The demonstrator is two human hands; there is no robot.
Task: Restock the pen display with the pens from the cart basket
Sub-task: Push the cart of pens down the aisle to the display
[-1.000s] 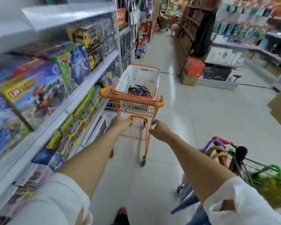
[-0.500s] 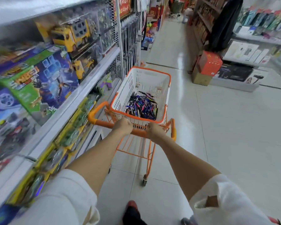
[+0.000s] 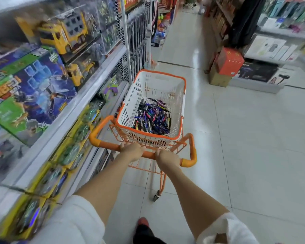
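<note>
Pens (image 3: 151, 118): loose heap, mixed colours, lying on the bottom of the white basket (image 3: 130, 103) at its near end; the basket sits on top of the orange cart (image 3: 192, 147), at 12 o'clock from the hands. Left hand (image 3: 132, 152) and right hand (image 3: 167, 158) both grip the handle bar, fingers curled over it, near each other around the middle. Risks, as judged: the cart runs close along the toy shelf (image 3: 60, 127) at 9 o'clock, so the handle's left corner or the basket rim could clip the shelf edge and jolt the load. The basket seems only to rest on the frame, so a hard bump might shift it. A slim pen could poke through the slotted walls. The red box (image 3: 230, 61) at 1 o'clock is well apart, no concern. Dark packets (image 3: 139, 41) hang on mesh at 12 o'clock, possibly the display; cannot tell. Writing: yellow lettering on a green toy box (image 3: 16, 106) and marks on the red box, all too blurred to read; no brand legible.
</note>
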